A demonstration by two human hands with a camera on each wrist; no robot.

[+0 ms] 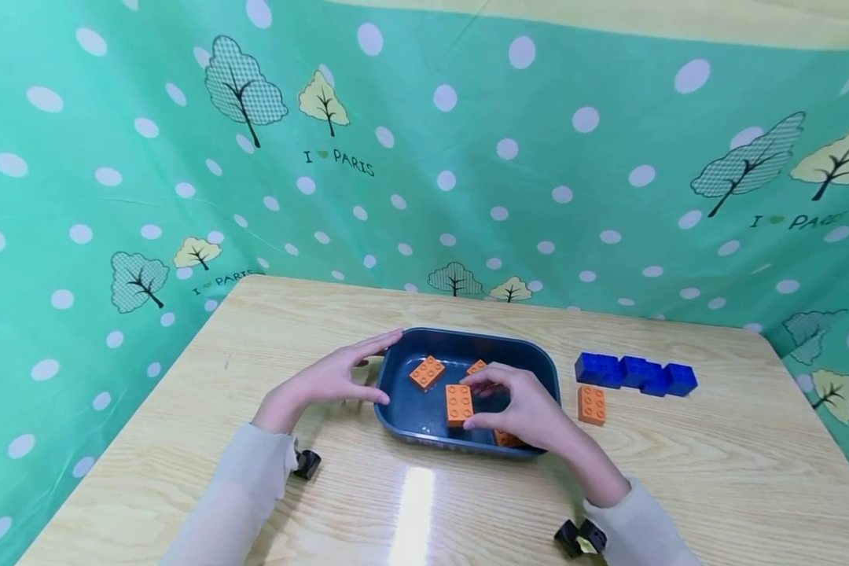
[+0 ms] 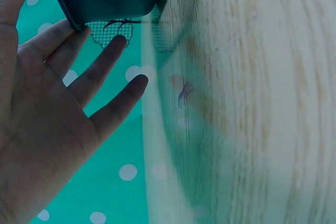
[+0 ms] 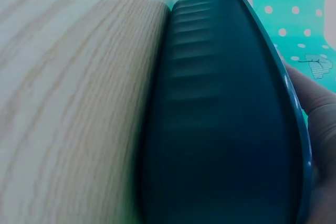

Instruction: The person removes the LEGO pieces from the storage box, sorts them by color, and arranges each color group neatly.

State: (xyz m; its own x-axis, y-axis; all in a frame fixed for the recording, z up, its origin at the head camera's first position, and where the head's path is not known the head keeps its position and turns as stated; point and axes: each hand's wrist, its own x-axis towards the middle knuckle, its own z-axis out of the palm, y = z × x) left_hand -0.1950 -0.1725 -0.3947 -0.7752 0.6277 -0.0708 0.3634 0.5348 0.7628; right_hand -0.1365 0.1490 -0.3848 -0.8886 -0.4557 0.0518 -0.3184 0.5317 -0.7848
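Observation:
A dark blue plastic bin (image 1: 424, 436) stands on the wooden table. My right hand (image 1: 520, 401) reaches over it and pinches an orange toy brick (image 1: 458, 405) between thumb and fingers, its studs facing up. Inside the bin lie another orange brick (image 1: 427, 373) at the left, one at the back (image 1: 476, 367) and one at the front right (image 1: 507, 439), the last two partly covered by the right hand. At the bin's left end, my left hand (image 1: 339, 377) has its thumb and fingertips at the rim. The left wrist view shows its fingers (image 2: 100, 72) spread. In the right wrist view, the bin's wall (image 3: 220, 114) hides the brick.
Right of the bin, several blue bricks (image 1: 634, 372) form a row on the table (image 1: 311, 314). Just in front of them sits a single orange brick (image 1: 591, 405). A green polka-dot cloth (image 1: 410, 204) hangs behind the table and along its sides.

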